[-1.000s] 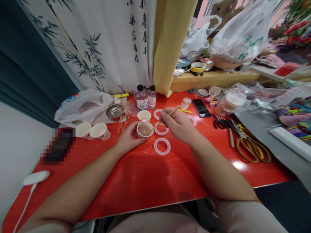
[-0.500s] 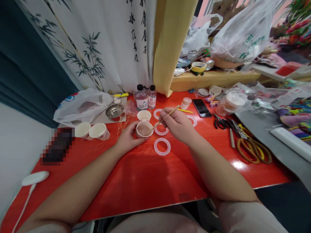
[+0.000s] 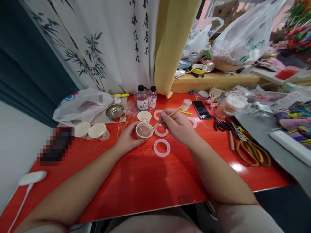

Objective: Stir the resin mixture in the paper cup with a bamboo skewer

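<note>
My left hand (image 3: 130,136) is wrapped round the side of a paper cup (image 3: 144,136) holding a pinkish-brown liquid. Between the fingers of my right hand (image 3: 176,127) is a thin wooden stick (image 3: 175,111), its lower end dipping into that liquid at the cup's right side. Another paper cup (image 3: 144,116) stands just behind. Several translucent ring-shaped molds lie near my right hand, the nearest ring mold (image 3: 162,148) in front of it. Bottles marked A (image 3: 142,99) and B (image 3: 152,98) stand at the back.
Two paper cups (image 3: 98,131), a steel bowl (image 3: 115,111) and a plastic bag (image 3: 81,106) are on the left. Toward the right lie a phone (image 3: 201,109), a small lidded jar (image 3: 186,104), scissors (image 3: 247,152) and a grey mat (image 3: 264,129). The red table's front edge (image 3: 145,213) is close to my body.
The view has shifted slightly. Both hands keep their hold on the cup and the stick, and the stick's tip remains in the liquid.
</note>
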Action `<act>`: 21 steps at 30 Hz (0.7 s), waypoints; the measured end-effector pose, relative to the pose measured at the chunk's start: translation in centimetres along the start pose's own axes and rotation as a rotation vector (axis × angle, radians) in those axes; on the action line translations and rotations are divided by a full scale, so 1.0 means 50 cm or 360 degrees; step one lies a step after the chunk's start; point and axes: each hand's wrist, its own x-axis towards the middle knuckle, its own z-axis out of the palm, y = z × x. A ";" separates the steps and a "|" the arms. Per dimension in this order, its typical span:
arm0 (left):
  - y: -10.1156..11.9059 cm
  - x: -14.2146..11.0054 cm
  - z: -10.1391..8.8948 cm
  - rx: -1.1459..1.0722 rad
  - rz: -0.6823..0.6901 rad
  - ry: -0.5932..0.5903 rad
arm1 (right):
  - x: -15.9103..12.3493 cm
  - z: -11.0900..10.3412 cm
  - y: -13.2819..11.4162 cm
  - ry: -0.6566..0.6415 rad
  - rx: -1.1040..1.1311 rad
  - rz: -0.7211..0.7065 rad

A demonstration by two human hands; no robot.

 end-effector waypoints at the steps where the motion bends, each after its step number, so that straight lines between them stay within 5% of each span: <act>1: 0.001 0.000 0.000 -0.0002 0.0002 0.0006 | 0.000 0.001 0.000 0.0001 0.0000 -0.0003; 21: 0.000 0.002 0.000 0.0052 0.0037 -0.0004 | 0.002 0.005 0.005 0.0005 -0.0038 -0.0027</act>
